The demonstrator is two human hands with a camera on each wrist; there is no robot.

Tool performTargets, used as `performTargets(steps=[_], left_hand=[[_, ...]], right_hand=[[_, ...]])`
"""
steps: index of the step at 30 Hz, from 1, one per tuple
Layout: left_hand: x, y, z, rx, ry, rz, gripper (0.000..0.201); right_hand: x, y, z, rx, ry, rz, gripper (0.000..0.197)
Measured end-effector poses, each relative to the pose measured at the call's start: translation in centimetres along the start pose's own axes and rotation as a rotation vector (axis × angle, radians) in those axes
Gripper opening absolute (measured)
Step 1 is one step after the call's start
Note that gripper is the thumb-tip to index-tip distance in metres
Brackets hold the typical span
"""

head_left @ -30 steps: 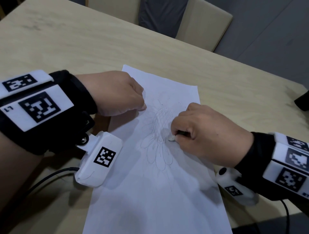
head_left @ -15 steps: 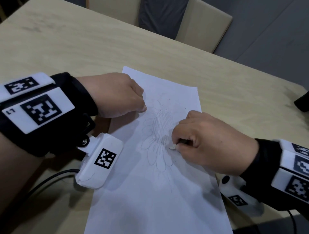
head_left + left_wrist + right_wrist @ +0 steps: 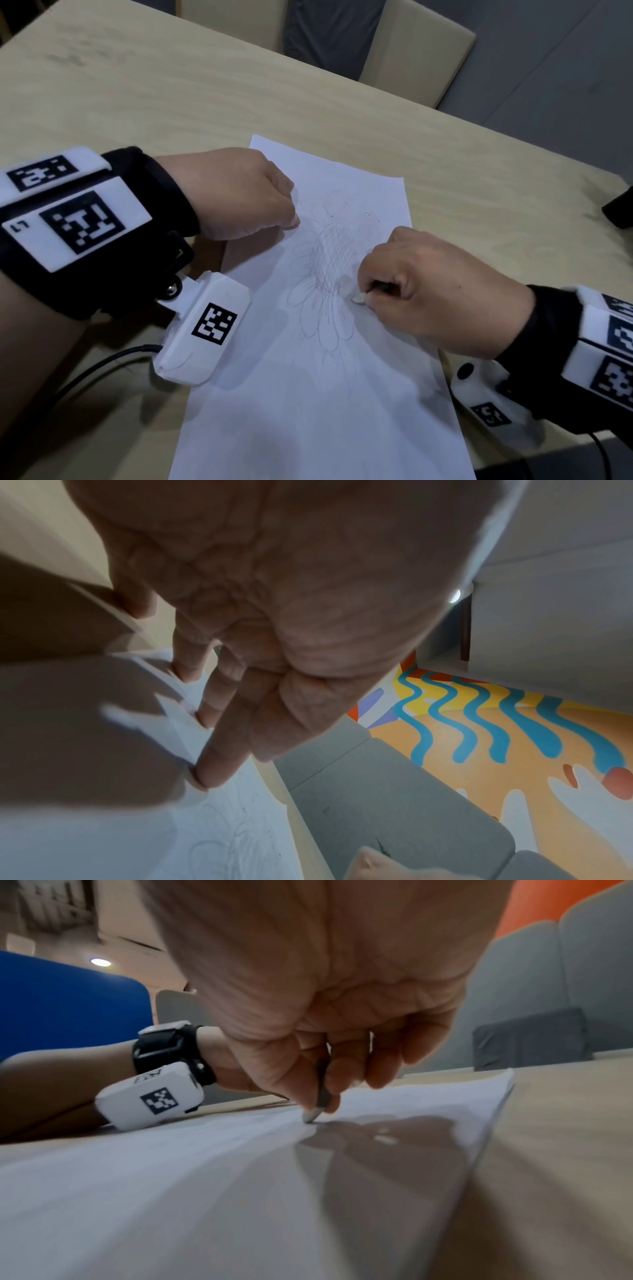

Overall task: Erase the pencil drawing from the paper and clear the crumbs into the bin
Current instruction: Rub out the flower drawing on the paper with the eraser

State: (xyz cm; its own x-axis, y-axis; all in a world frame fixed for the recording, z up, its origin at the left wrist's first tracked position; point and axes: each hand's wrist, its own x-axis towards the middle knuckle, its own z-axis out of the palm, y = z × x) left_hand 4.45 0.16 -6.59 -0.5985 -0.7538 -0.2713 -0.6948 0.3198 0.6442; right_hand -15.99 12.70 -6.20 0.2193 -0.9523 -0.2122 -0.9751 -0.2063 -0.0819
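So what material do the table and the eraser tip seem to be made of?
Table: probably light wood or wood-look laminate with a matte finish, since faint grain shows. Eraser tip: looks like pale rubber, dull and rounded, pinched in the right hand.

It looked like an office lounge: a pale wood worktop point(image 3: 144, 102), padded chairs point(image 3: 421, 51) (beige), a bright wavy mural point(image 3: 496, 723).

White paper point(image 3: 308, 411) bears grey cross-hatched flower drawing point(image 3: 329, 270) on pale wood-grain table point(image 3: 154, 102).

Left hand point(image 3: 239, 192) rests with fingertips point(image 3: 209, 775) pressed down; right hand point(image 3: 428, 291) pinches, fingers curled.
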Motion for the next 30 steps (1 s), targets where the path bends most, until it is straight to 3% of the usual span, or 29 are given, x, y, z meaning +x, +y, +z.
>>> performTargets(steps=[11, 14, 19, 25, 30], left_hand=[[0.3, -0.3, 0.2, 0.011, -0.003, -0.002, 0.041], [0.3, -0.3, 0.1, 0.012, -0.01, -0.003, 0.04], [0.3, -0.1, 0.0, 0.034, -0.015, -0.004, 0.053], [0.1, 0.0, 0.0, 0.028, 0.0, -0.008, 0.04], [0.1, 0.1, 0.0, 0.055, -0.004, -0.012, 0.055]], right_hand=[[-1.2, 0.1, 0.2, -0.019, 0.027, -0.015, 0.009], [-2.0, -0.4, 0.7, 0.024, -0.027, -0.065, 0.011], [-2.1, 0.2, 0.4, -0.026, 0.029, -0.045, 0.01], [-2.0, 0.2, 0.3, -0.03, 0.034, -0.048, 0.01], [-2.5, -0.4, 0.5, 0.01, -0.002, -0.128, 0.009]])
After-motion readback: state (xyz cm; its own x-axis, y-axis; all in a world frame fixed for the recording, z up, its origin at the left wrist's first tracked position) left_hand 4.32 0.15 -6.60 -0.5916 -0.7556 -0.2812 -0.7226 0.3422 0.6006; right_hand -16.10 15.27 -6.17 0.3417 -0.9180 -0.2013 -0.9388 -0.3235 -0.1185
